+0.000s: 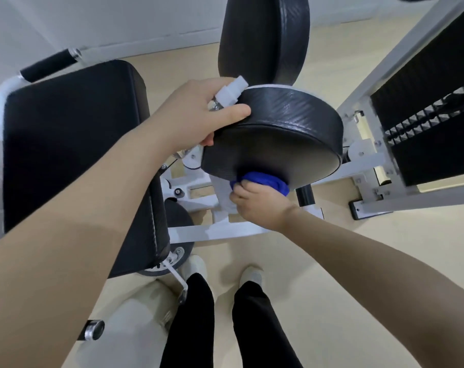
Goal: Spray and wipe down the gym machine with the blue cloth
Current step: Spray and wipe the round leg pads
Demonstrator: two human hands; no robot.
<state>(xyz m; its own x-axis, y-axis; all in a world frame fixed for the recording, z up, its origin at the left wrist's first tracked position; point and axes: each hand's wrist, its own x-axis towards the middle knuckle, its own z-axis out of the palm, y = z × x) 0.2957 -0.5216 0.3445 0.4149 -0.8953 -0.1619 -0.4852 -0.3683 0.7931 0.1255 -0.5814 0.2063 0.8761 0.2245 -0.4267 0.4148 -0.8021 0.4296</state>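
A round black pad point(276, 134) of the gym machine juts out in the middle of the view. My right hand point(260, 205) grips the bunched blue cloth point(262, 180) and presses it against the pad's lower front face. My left hand point(191, 115) rests on the pad's upper left edge, thumb on the rim, and holds a spray bottle whose white nozzle point(231, 90) sticks up between the fingers. The bottle's body is hidden inside the hand.
A black seat cushion point(74, 144) lies to the left with a black-gripped handle point(50, 65) behind it. A second tall black pad point(265, 35) stands beyond. The white frame point(215, 232) and weight stack point(427, 120) are to the right. My legs and shoes point(252, 277) stand on beige floor.
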